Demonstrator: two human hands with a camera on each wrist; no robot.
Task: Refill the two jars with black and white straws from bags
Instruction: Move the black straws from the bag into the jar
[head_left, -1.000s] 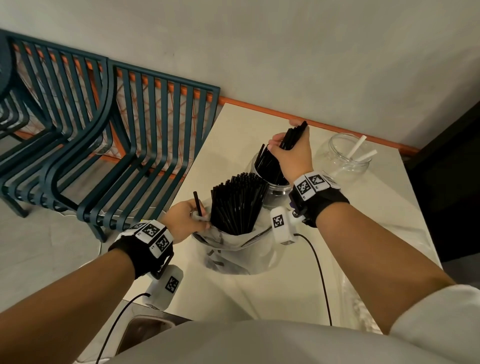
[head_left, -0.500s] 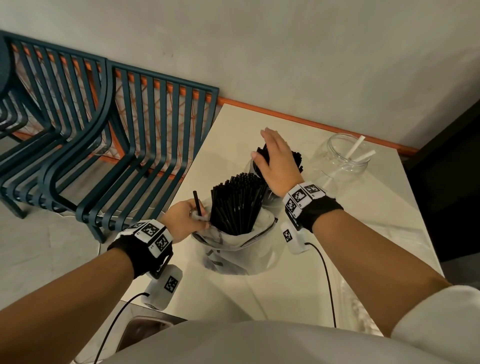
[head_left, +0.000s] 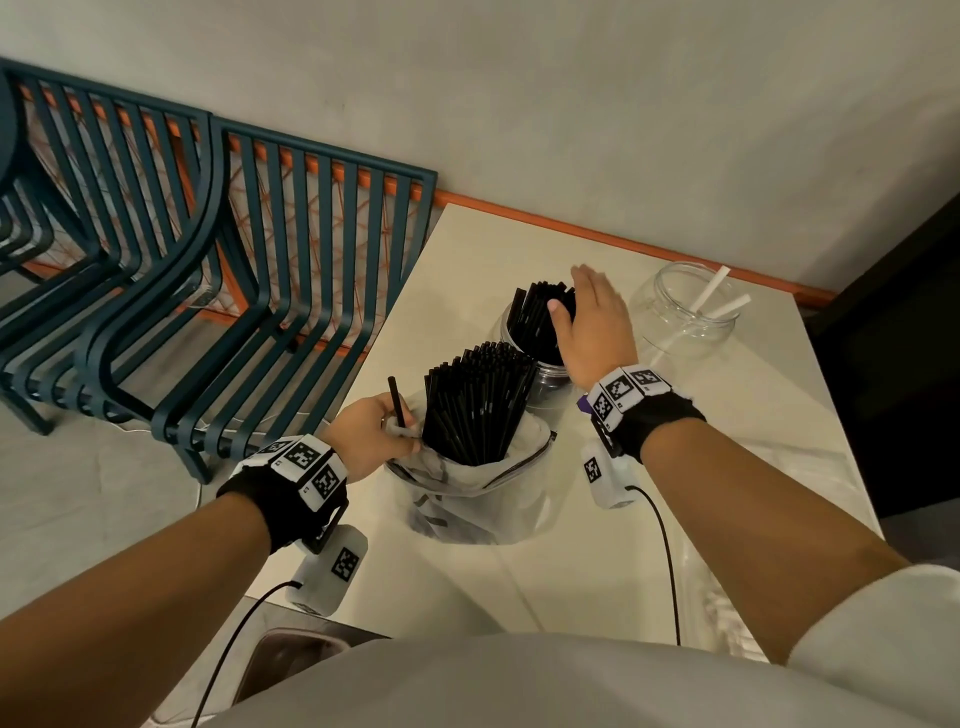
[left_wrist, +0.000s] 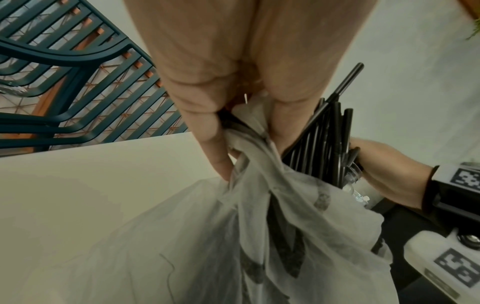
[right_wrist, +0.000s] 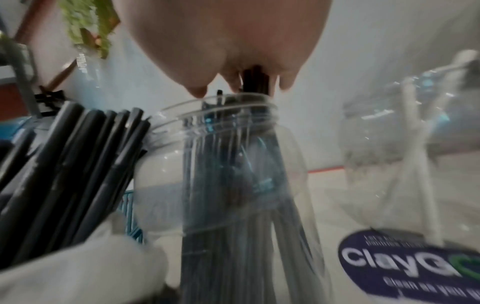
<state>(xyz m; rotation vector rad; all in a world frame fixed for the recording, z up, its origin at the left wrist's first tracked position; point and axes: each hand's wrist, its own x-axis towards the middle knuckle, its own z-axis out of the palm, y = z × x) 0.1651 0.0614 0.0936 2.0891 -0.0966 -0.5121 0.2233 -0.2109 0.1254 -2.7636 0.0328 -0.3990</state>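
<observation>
A clear jar (head_left: 545, 382) (right_wrist: 228, 185) partly filled with black straws (head_left: 535, 317) stands mid-table. My right hand (head_left: 589, 317) (right_wrist: 233, 41) lies flat over the straw tops, fingers straight, pressing on them. In front of it a translucent plastic bag (head_left: 467, 499) (left_wrist: 259, 226) holds a thick bundle of black straws (head_left: 475, 400) (left_wrist: 324, 144). My left hand (head_left: 371, 434) (left_wrist: 233, 123) pinches the bag's rim together with one loose black straw (head_left: 397, 402). A second clear jar (head_left: 685, 317) (right_wrist: 405, 144) at the back right holds two white straws (head_left: 719, 296).
The pale table (head_left: 753, 467) ends at an orange strip along the wall. Dark teal slatted chairs (head_left: 208, 312) stand to the left. A metal sink rim (head_left: 291, 654) shows at the lower left. Cables run from both wrist cameras.
My right hand let go of the straws it was lowering into the jar, opened flat and now rests on their tops, slightly further right. The left hand stays on the bag.
</observation>
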